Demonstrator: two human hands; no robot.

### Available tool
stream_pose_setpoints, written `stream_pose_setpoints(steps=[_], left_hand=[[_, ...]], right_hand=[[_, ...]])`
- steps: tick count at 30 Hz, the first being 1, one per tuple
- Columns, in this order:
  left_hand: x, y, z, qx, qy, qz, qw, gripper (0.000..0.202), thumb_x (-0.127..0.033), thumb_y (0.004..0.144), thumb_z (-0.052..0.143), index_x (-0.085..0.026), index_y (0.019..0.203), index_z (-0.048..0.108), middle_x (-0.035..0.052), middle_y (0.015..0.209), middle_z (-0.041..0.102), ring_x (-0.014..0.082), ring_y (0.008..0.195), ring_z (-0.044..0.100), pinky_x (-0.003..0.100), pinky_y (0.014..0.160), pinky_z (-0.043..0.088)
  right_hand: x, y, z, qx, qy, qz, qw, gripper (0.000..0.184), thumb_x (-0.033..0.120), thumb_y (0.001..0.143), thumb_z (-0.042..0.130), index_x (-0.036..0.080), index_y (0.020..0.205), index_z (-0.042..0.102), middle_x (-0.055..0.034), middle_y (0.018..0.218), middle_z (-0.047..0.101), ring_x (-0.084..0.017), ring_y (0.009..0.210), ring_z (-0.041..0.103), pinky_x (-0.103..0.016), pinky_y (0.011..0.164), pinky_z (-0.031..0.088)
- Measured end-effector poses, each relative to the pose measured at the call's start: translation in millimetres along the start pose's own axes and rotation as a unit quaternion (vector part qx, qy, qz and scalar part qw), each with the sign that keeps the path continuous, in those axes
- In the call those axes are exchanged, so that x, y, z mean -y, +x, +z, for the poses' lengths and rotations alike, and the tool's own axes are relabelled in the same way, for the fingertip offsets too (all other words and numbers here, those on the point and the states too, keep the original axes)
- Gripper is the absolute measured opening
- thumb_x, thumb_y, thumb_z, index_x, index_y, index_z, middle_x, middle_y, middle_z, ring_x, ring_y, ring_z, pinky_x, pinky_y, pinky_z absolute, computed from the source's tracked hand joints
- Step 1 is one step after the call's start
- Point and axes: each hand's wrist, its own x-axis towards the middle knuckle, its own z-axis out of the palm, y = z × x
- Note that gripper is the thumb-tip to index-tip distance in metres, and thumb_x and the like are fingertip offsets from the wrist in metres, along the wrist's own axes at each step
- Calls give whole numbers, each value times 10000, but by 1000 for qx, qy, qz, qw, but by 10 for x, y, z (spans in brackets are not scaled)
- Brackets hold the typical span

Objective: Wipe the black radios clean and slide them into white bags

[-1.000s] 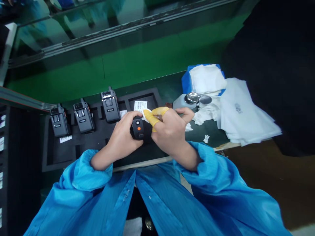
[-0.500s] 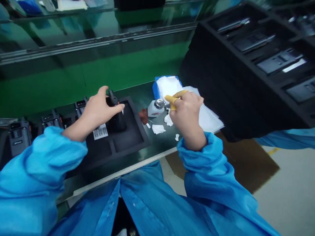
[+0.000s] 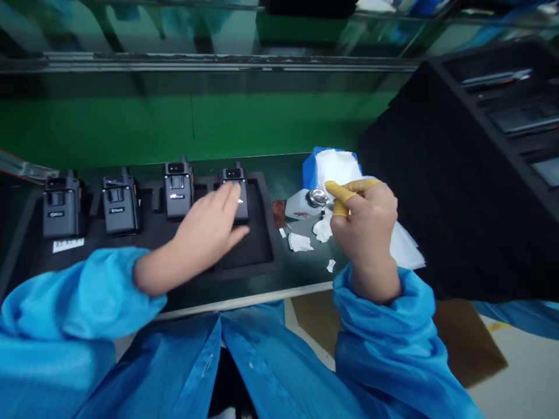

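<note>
My left hand (image 3: 209, 224) lies over the lower part of a black two-way radio (image 3: 242, 201), its fingers stretched out and its thumb apart. This radio stands at the right end of a black foam tray (image 3: 266, 233). My right hand (image 3: 367, 218) wears yellow finger cots and is closed in a pinch beside the round metal cap of a white bottle (image 3: 301, 205). A small shiny piece shows by its fingertips, too little to name. Torn white wipes (image 3: 300, 242) lie on the bench below the bottle.
More radios (image 3: 120, 203) sit leftward in the tray. Behind the bottle is a blue box (image 3: 309, 171) of white wipes. White sheets (image 3: 406, 247) lie right of my right hand, beside a tall black stack of trays (image 3: 419, 174). A brown cardboard box (image 3: 471, 343) stands on the floor.
The view has turned left, showing more of the tray. My left hand has gone from curling around the upright radio to lying flat over it. My right hand stays pinched by the bottle.
</note>
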Motion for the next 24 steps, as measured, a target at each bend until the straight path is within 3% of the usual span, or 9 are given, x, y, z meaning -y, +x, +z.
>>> stream_pose_setpoints(steps=[2,5,8,12,18,24], left_hand=[[-17,-252,137,-19,3,74,997,567,-384,911,563,-47,1358,470,218,1424,508,338,1364,435,496,1141,332],[-7,-441,378,-43,2,97,994,636,-492,924,512,-36,1365,464,225,1436,493,336,1391,401,540,1141,322],[21,-454,537,-65,-8,93,993,708,-538,906,514,-18,1381,439,240,1459,456,331,1392,402,532,1136,340],[49,-432,590,-81,-31,101,991,698,-509,899,545,-22,1385,428,241,1445,472,308,1385,417,483,1132,373],[50,-439,567,-71,-47,107,991,640,-413,906,571,-10,1376,412,247,1423,497,303,1356,459,460,1105,420],[15,-427,547,-84,-41,96,991,548,-338,929,536,-9,1352,428,234,1398,530,303,1320,502,448,1065,466]], right_hand=[[139,84,21,-1,32,-27,999,332,145,812,414,200,957,708,-97,902,576,-227,839,469,-368,691,299],[458,289,146,30,83,-83,993,338,128,816,405,202,957,704,-89,922,578,-223,852,470,-371,713,317],[764,520,333,73,110,-127,983,316,112,819,420,207,942,695,-79,955,581,-219,883,465,-371,744,313],[1001,702,543,114,108,-176,972,295,112,858,413,202,903,690,-71,981,594,-211,906,457,-371,787,289],[1101,670,680,74,85,-249,962,385,129,939,348,185,757,682,-54,949,628,-179,889,445,-387,829,231],[996,613,657,65,93,-272,956,393,147,949,365,196,699,663,-25,878,617,-162,878,439,-423,885,201]])
